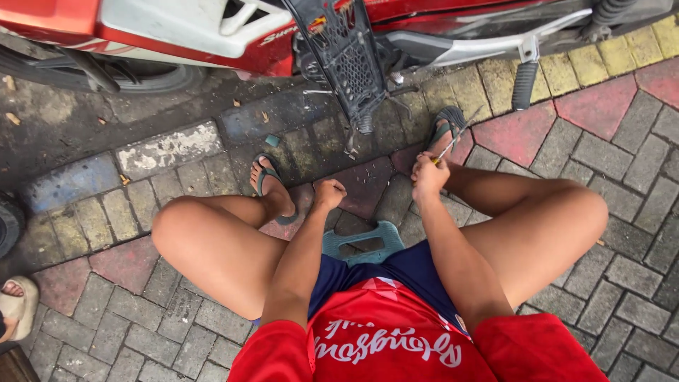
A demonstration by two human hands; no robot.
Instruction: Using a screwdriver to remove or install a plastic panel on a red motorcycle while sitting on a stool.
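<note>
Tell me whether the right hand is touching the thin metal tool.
Touching. The head view shows the right hand closed around the thin metal tool, whose shaft sticks out above the fist.

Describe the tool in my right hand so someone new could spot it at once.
Start at the red motorbike parked across the top, then drop to the black grille panel hanging from it. Just right of that, the right hand grips a thin metal screwdriver, its slim shaft angling up over the sandalled foot.

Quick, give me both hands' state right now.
Left hand: closed in a loose fist, nothing visible in it.
Right hand: closed on a thin metal tool, probably a screwdriver.
</note>
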